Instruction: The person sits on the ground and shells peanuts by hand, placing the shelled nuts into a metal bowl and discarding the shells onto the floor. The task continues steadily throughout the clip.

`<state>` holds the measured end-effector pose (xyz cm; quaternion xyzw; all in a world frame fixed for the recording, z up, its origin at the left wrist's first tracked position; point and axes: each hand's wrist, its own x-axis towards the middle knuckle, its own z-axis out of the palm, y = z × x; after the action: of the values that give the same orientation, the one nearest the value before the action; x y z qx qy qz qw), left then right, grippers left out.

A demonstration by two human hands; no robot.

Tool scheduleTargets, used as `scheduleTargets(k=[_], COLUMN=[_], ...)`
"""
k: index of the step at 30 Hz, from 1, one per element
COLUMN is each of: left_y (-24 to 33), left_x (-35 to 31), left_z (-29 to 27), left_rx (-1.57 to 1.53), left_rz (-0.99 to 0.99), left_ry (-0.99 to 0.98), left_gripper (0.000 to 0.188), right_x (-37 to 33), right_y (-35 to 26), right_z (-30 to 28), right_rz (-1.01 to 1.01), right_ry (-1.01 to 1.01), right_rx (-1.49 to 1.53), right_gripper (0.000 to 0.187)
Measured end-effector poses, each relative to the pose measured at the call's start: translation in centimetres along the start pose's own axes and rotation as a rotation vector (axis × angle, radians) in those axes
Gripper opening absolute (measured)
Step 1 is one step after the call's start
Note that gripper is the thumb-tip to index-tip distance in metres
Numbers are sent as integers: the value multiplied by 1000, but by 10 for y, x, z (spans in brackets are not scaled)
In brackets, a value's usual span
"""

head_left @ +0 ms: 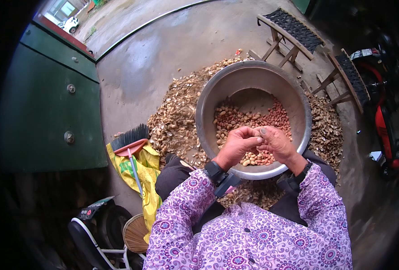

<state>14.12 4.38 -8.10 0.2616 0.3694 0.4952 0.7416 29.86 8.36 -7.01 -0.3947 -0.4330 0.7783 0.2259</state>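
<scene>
A wide metal basin (258,72) stands in front of me. Inside lie reddish shelled peanuts (278,118), mostly toward the right, and tan peanuts in their shells (223,118), mostly toward the left. Over the near half of the basin my left hand (236,146) and my right hand (279,144) meet, thumbs and fingertips pinched together. Whatever is between the fingers is hidden by them and too small to name. More unshelled peanuts (253,159) show below the hands, by the near rim.
Broken peanut shells (177,110) are heaped around the basin. A broom (131,141) lies on a yellow sack (152,180) at left, near a green metal door (51,108). Two low woven stools (294,33) stand at far right, beside a red and black vehicle (383,121).
</scene>
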Motion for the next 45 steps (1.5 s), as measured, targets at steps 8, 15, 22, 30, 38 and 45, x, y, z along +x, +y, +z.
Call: scheduleTargets(k=[8, 15, 22, 30, 38, 45], left_y=[4, 5, 2, 1, 14, 17], left_x=[-4, -4, -7, -4, 2, -3], left_z=[-1, -2, -1, 4, 7, 5], left_rx=[127, 92, 50, 6, 133, 129], left_rz=[-15, -1, -11, 18, 66, -23], left_ry=[-33, -108, -111, -82, 27, -6], left_gripper=[12, 12, 11, 11, 12, 19], right_x=[3, 3, -5, -7, 10, 0], right_y=[10, 5, 1, -7, 0, 9], right_z=[18, 29, 32, 35, 22, -3], right_rz=[-65, -62, -65, -116, -92, -32], right_ry=[-171, -233, -169, -98, -88, -54], right_rx=[79, 144, 83, -36, 362, -18], right_gripper=[103, 68, 51, 46, 68, 61])
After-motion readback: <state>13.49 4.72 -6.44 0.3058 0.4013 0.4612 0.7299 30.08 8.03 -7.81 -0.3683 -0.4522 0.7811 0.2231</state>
